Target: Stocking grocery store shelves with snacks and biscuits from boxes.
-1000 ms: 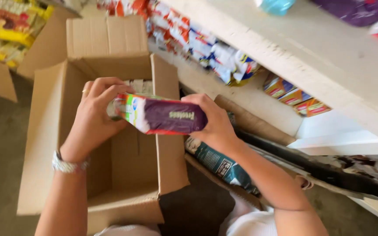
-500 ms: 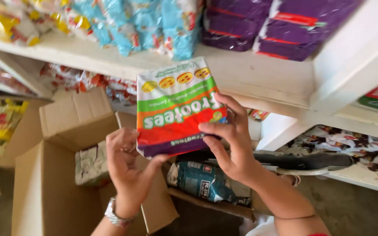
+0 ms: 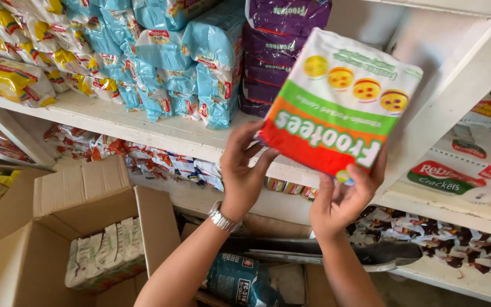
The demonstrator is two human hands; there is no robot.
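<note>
White wooden shelves [image 3: 143,128] fill the view, stocked with blue snack packs [image 3: 200,62], yellow packs [image 3: 12,79] and a stack of purple packets [image 3: 274,57]. A green, orange and white snack packet [image 3: 342,102] is held up in front of the shelf, just beside the purple stack and level with it, turned upside down towards the camera. The left hand [image 3: 244,165] is closed on the packet's lower left corner; the right hand [image 3: 342,196] is clamped on its lower right edge, thumb on the face. Below, an open cardboard box [image 3: 75,227] is seen on the floor, with more packets of the same kind [image 3: 106,253] lying inside. The step in hand appears to be shelving: the packet is raised but not yet set down. The next move would call for the packet to be carried forward onto the shelf beside the purple stack, laid flat, and released by both hands.
</note>
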